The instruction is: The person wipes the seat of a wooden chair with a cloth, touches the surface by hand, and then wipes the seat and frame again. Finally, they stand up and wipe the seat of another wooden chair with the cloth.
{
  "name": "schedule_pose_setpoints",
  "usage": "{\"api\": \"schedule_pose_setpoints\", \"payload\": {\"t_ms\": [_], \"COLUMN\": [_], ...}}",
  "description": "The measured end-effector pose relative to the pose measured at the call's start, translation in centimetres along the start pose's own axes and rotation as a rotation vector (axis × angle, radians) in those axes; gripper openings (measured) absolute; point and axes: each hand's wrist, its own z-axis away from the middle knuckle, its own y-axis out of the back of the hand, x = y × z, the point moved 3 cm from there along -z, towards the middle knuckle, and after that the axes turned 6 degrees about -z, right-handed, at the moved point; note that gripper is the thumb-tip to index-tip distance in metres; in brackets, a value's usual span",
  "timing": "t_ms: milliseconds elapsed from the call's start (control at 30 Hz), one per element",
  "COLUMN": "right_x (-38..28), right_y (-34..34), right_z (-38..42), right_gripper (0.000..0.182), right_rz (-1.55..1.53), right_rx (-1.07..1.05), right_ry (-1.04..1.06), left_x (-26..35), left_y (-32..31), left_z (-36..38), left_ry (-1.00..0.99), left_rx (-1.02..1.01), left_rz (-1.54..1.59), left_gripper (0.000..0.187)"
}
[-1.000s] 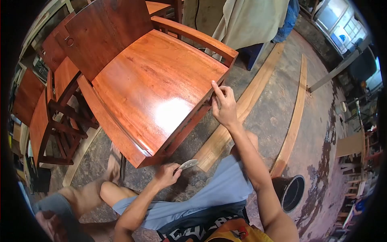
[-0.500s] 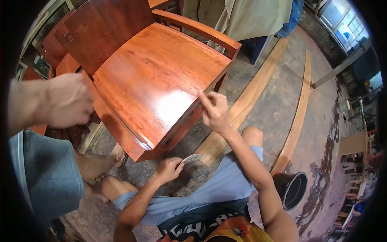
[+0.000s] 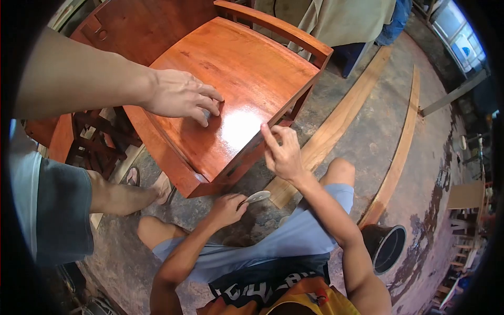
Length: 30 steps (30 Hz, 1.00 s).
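A glossy red-brown wooden chair (image 3: 236, 68) stands before me, light glaring off its seat. My left hand (image 3: 228, 210) is low, just off the chair's front corner, its fingers closed round a thin, pale, oval disc-like piece (image 3: 258, 197). Near the seat's front edge is my right hand (image 3: 283, 152), index finger stretched to the edge and the other fingers loosely curled, with nothing seen in it. Another person's hand (image 3: 184, 97) reaches over the seat from the left, fingertips on or just above the surface.
The other person's leg (image 3: 121, 194) stands at the left. A black bucket (image 3: 385, 247) sits at the lower right. Two long wooden boards (image 3: 336, 128) lie on the concrete floor. Cloth (image 3: 346, 21) hangs behind the chair.
The other person's hand has moved right, from beside the chair to over the seat. The view has shifted slightly. My hands keep nearly the same places and poses.
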Motion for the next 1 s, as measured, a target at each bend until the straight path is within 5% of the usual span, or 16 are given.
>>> {"api": "schedule_pose_setpoints", "payload": {"t_ms": [233, 433, 1000], "right_x": [-2.8, 0.0, -7.2], "right_y": [-0.3, 0.1, -4.0], "right_z": [0.4, -0.8, 3.3], "right_gripper": [0.061, 0.068, 0.064], "right_rz": [0.008, 0.17, 0.165], "right_rx": [0.045, 0.106, -0.126], "right_ry": [0.157, -0.027, 0.141], "left_x": [-0.4, -0.5, -0.4], "left_y": [-0.4, -0.4, -0.2], "left_z": [-0.3, -0.1, -0.4], "left_ry": [-0.02, 0.02, -0.071], "left_rx": [0.013, -0.009, 0.071], "left_rz": [-0.036, -0.024, 0.062], "left_gripper": [0.019, 0.019, 0.012]}}
